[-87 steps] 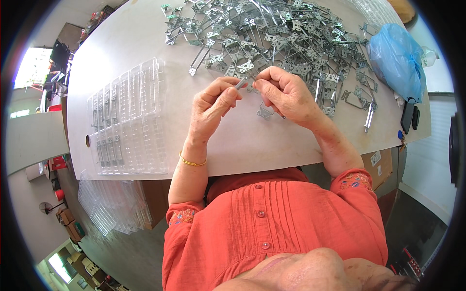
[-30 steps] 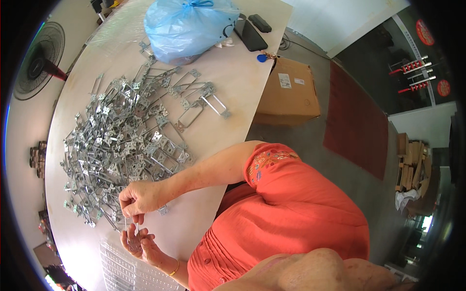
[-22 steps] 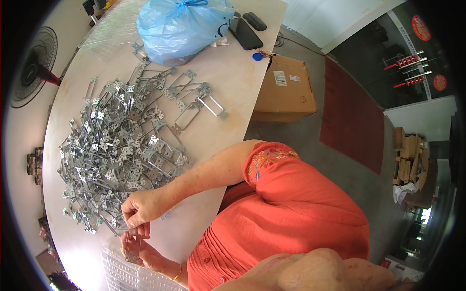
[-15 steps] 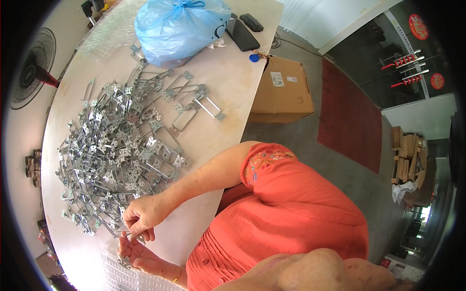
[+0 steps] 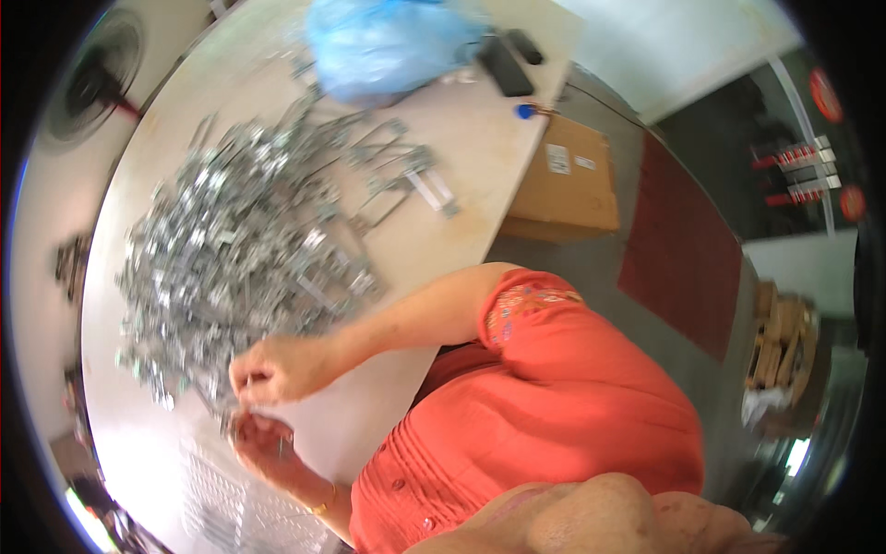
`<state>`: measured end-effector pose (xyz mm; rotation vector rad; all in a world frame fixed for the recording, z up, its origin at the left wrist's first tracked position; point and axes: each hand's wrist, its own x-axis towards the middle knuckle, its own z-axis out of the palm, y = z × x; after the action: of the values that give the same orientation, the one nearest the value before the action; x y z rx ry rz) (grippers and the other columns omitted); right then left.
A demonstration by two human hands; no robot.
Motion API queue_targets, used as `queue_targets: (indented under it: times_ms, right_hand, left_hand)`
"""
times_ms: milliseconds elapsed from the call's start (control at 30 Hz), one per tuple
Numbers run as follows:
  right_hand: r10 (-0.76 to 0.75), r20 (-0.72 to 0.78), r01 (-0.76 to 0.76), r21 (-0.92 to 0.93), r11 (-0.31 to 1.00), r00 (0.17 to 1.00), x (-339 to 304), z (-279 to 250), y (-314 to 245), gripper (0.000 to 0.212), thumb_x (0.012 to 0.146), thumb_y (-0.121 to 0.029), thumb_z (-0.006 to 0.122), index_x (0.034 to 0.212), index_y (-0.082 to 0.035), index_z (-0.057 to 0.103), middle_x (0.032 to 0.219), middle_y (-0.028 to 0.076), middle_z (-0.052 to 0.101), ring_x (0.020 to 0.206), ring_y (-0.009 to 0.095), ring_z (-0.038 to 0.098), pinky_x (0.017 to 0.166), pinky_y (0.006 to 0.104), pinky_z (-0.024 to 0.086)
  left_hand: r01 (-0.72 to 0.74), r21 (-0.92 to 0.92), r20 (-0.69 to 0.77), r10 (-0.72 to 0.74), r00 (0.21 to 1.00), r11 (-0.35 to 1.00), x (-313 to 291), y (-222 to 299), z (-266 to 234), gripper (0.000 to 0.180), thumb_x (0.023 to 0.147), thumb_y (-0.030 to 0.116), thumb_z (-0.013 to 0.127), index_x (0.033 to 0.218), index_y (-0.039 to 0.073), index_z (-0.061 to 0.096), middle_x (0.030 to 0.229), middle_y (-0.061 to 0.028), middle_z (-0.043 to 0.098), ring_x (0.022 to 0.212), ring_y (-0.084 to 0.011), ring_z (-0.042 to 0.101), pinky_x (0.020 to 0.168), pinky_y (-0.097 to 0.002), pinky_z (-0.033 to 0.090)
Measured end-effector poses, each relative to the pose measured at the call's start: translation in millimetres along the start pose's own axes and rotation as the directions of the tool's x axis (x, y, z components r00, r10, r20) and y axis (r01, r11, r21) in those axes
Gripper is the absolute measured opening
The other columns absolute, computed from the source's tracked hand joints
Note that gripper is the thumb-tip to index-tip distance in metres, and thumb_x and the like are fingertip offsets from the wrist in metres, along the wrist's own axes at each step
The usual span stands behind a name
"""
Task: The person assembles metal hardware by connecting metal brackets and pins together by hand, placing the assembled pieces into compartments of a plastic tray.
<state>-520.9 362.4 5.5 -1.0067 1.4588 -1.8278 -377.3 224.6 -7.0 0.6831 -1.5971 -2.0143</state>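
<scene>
A large heap of small silvery metal brackets [image 5: 231, 240], each with flat punched end plates joined by thin rods, covers much of the pale table. My right hand [image 5: 281, 369] hovers at the heap's near edge with its fingers pinched together; blur hides what is in them. Just below it is my left hand [image 5: 263, 443], palm turned up and fingers curled, a gold-coloured bangle on its wrist. A metal bracket [image 5: 281, 448] shows in that palm, partly hidden by the fingers. The two hands are close together.
A clear ridged plastic tray [image 5: 221, 503] lies by my left forearm. Farther off on the table [image 5: 466, 231] are a tied blue plastic bag [image 5: 392, 46], a black phone [image 5: 504, 66] and keys with a blue tag [image 5: 526, 111]. A cardboard box [image 5: 563, 185] stands beside the table.
The whole view has shifted and blurred as my head moved. My right hand has lifted slightly away from my left, whose spread fingers have curled in.
</scene>
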Motion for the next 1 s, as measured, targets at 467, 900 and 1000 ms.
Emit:
queue_targets:
  times_ms: [467, 900, 1000]
  right_hand:
    - [0.259, 0.031, -0.257, -0.041, 0.965, 0.965, -4.9, -7.9, -22.5, 0.012, 0.099, -0.015, 0.059, 0.101, -0.004, 0.064, 0.075, -0.006, 0.054, 0.067, 0.002, 0.044, 0.058, 0.0224, 0.039]
    - [0.203, 0.031, -0.198, -0.109, 0.974, 0.979, -8.7, -3.1, -16.0, 0.009, 0.098, -0.012, 0.06, 0.1, -0.004, 0.064, 0.07, -0.006, 0.053, 0.061, 0.001, 0.043, 0.052, 0.0211, 0.035]
    - [0.191, 0.06, -0.173, -0.232, 0.957, 0.98, -9.3, -6.0, -25.8, 0.008, 0.099, -0.01, 0.058, 0.103, -0.005, 0.063, 0.072, -0.009, 0.048, 0.063, 0.0, 0.041, 0.054, 0.0196, 0.034]
  left_hand:
    - [0.232, -0.318, 0.339, -0.118, 0.933, 0.919, -4.6, 12.4, 9.4, 0.051, 0.108, 0.04, 0.035, 0.115, -0.004, 0.059, 0.08, -0.0101, 0.059, 0.049, -0.0146, 0.049, 0.044, -0.0236, 0.038]
    - [0.123, -0.003, 0.251, -0.119, 0.961, 0.992, -5.8, 12.9, 11.9, 0.044, 0.107, 0.038, 0.043, 0.114, -0.002, 0.059, 0.077, -0.007, 0.059, 0.052, -0.0096, 0.047, 0.043, -0.0205, 0.034]
    - [0.03, 0.079, 0.255, -0.049, 0.966, 0.996, -5.4, 12.4, 11.2, 0.042, 0.106, 0.037, 0.046, 0.113, -0.001, 0.06, 0.074, -0.0043, 0.057, 0.052, -0.0077, 0.046, 0.044, -0.0199, 0.032]
